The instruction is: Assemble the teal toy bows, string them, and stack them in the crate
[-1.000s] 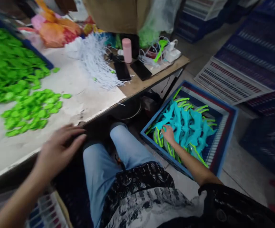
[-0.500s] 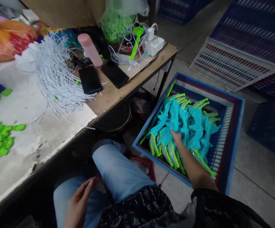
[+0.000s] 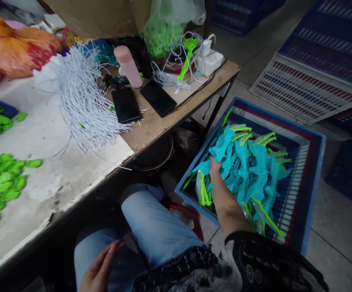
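Note:
My right hand [image 3: 214, 165] reaches into a blue plastic crate [image 3: 315, 170], at the left side of a heap of turquoise plastic pieces [image 3: 241, 170] with lime-green edges. Its fingers are closed on one turquoise piece [image 3: 223, 144], though the fingertips are partly hidden. Several pieces lie closely side by side, and some clear plastic shows among them. Above my lap, my left hand [image 3: 104, 263] has its thumb and fingers pressed together. Whatever it may hold is too dim to make out.
The worktable [image 3: 160, 127] at left carries loose green pieces [image 3: 3, 182], a bundle of white strands [image 3: 81, 97], two black phones [image 3: 158, 97], a pink bottle [image 3: 128, 67] and a white power strip [image 3: 210, 61]. Stacked crates [image 3: 309, 87] stand beyond. A red stool [image 3: 197, 223] is beside my leg.
My right hand has moved leftward across the heap, and a turquoise piece there has shifted with it. The left hand stays over my lap. The whole view has swung slightly left.

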Available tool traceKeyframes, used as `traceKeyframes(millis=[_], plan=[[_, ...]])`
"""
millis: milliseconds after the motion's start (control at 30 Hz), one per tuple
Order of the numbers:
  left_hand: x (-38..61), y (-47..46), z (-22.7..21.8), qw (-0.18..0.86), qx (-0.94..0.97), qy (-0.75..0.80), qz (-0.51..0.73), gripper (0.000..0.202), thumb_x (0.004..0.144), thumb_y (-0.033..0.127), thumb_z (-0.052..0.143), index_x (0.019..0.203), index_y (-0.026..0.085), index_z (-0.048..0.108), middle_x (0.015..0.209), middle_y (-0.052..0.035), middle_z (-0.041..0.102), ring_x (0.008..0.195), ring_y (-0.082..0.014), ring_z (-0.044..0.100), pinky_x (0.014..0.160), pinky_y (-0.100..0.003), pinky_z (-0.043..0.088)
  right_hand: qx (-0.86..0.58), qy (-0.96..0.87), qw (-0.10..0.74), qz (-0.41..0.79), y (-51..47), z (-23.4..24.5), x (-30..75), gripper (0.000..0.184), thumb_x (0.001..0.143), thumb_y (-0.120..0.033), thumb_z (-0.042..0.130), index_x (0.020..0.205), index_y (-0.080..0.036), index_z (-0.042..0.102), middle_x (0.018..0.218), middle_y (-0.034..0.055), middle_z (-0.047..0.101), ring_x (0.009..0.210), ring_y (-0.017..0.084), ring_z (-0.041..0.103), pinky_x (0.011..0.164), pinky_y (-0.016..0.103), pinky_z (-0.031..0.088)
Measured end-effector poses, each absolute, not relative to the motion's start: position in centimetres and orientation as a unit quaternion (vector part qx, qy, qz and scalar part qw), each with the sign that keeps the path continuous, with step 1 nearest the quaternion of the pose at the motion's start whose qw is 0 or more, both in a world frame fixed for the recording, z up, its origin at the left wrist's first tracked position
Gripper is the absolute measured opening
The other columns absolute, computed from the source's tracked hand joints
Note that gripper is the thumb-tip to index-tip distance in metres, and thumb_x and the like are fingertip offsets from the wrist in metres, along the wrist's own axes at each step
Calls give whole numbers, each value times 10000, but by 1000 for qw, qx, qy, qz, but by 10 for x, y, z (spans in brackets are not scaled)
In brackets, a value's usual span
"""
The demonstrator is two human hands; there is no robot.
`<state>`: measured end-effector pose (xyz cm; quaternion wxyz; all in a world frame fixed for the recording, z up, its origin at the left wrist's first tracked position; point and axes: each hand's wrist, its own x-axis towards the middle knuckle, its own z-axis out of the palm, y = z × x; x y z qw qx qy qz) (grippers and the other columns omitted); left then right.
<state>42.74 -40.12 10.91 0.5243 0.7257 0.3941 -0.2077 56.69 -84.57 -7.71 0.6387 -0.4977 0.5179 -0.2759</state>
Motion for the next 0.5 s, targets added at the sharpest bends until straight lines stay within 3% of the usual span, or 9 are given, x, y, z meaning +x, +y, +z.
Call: traceKeyframes(millis=[133,200,300,367,433,500], plan=[[440,-400,112,509,771,323,-206,545,584,614,675,947,208,674,961,-70,720,1052,-310,615,1019,-424,433,-480,527,615,-337,-853,-41,556,472,726,-177,661,1167,-95,511,1172,101,600,1066,204,556,909,362,481],[461,-418,125,492,813,228,-211,540,618,616,648,963,201,675,946,-74,721,1024,-307,631,984,-421,466,-479,506,619,-363,-846,-9,547,557,678,-174,671,1202,-113,492,1206,93,593,1101,195,549,934,341,475],[497,-474,171,472,866,15,-167,533,694,603,588,1033,195,649,1029,-73,700,1015,-273,636,949,-391,489,-467,430,669,-386,-803,58,536,573,686,-287,673,1218,-176,493,1222,49,591,1127,172,549,955,324,473],[517,-517,211,448,880,-132,-87,639,733,605,550,1212,183,550,1158,-85,644,1071,-256,606,950,-379,479,-428,338,747,-381,-750,110,526,559,728,-401,641,1231,-218,481,1241,26,577,1145,163,541,969,334,468],[532,-550,251,391,885,-248,-43,764,745,614,551,1336,150,415,1293,-122,547,1194,-281,514,1006,-406,413,-410,250,826,-295,-685,158,511,519,795,-488,556,1252,-262,458,1229,16,583,1123,168,556,948,377,486],[540,-559,279,333,894,-289,-81,907,714,635,582,1386,95,298,1275,-172,540,1165,-317,530,966,-431,424,-399,190,879,-180,-618,191,487,498,822,-528,494,1257,-290,446,1226,13,584,1111,175,561,938,403,489]])
